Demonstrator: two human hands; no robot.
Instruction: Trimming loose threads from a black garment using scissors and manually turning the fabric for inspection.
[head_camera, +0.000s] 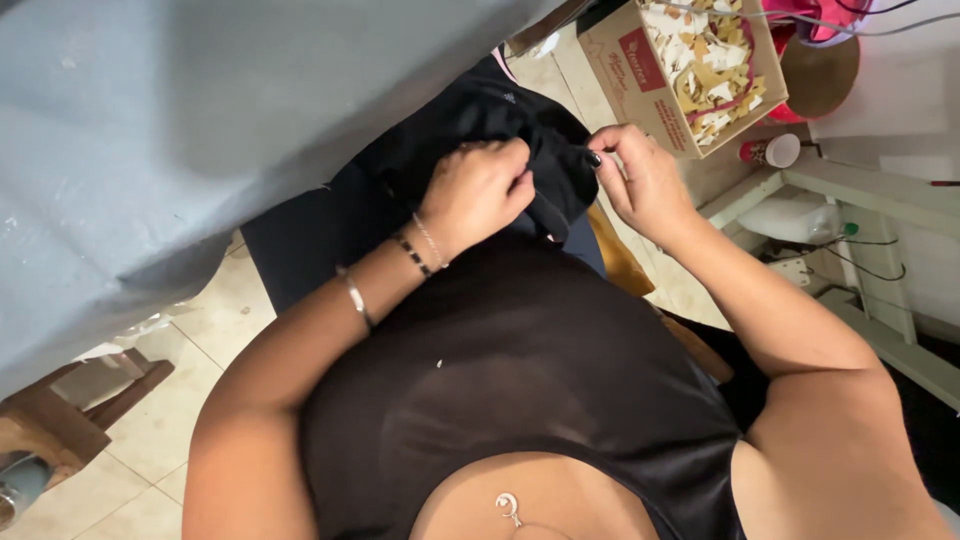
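Black cloth (520, 150) lies bunched on the person's lap, and both hands meet on it. Left hand (475, 192) is closed into a loose fist over the middle of the bundle, so it seems to press and gather the cloth to keep it from sliding. Right hand (640, 180) pinches the edge of the cloth between thumb and fingertips, just beside the left fist; the other fingers are curled, and I cannot tell if a small tool is held there too. This two-hand hold seems to keep a short part of the cloth stretched between the grips. Above the left hand hangs a grey sheet (200, 130), which covers a large surface. Beyond the right hand stands a cardboard box (690, 70) full of pale scraps, and near it a small red and white cup (772, 151). Under all is a floor (150, 460) of light tiles, with a wooden stool (60, 420) well apart from the grips.
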